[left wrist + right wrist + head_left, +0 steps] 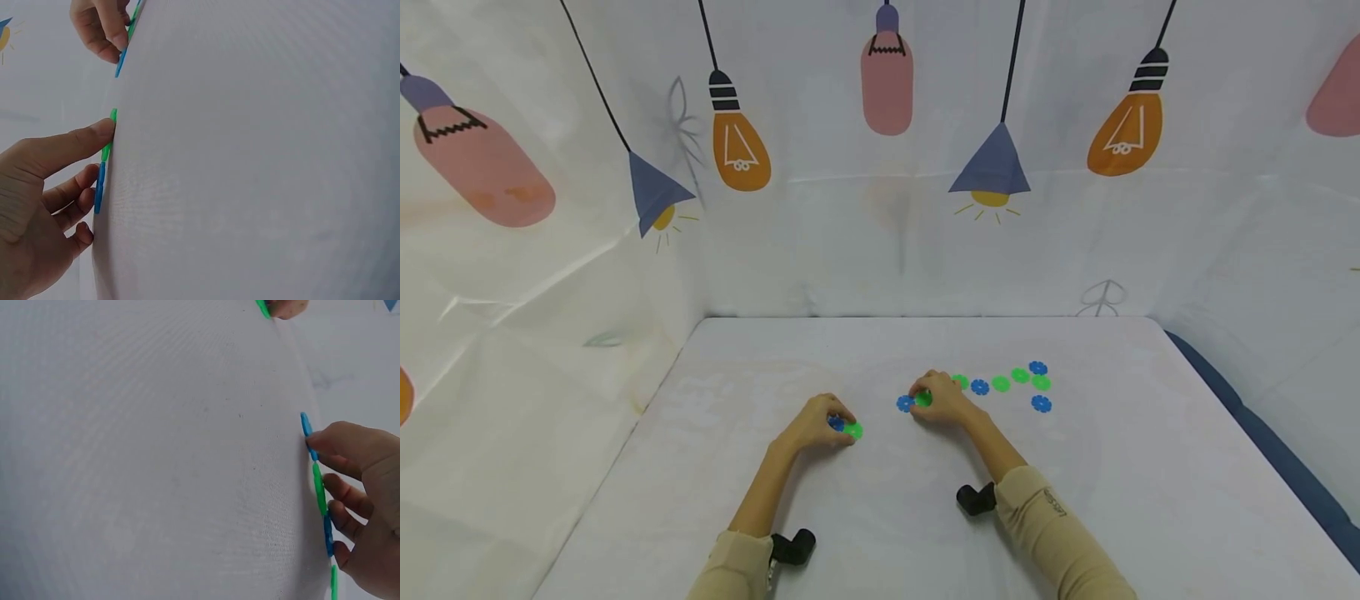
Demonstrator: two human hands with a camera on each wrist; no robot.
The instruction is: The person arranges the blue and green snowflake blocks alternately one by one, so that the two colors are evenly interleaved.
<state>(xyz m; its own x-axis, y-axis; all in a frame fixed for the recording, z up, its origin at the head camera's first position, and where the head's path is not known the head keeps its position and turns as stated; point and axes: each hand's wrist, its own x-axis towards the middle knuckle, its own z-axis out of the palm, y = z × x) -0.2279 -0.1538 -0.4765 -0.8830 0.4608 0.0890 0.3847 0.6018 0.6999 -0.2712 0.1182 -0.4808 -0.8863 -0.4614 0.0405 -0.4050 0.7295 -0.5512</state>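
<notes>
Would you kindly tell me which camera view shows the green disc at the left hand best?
The head view: it shows the flat face of the green disc, though small and partly covered by the left hand. The left wrist view is closer but mostly edge-on; the right wrist view catches only part, at the top.

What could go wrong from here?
1. The left grip pinches a flat, round, green plastic-looking disc against a similar blue disc; whether they interlock is unclear, so the blue one might slip.
2. The right grip pinches the row's end blue disc; a tug could shift the adjoining green disc.
3. A sideways sweep might scatter the blue and green discs right of that grip.
</notes>
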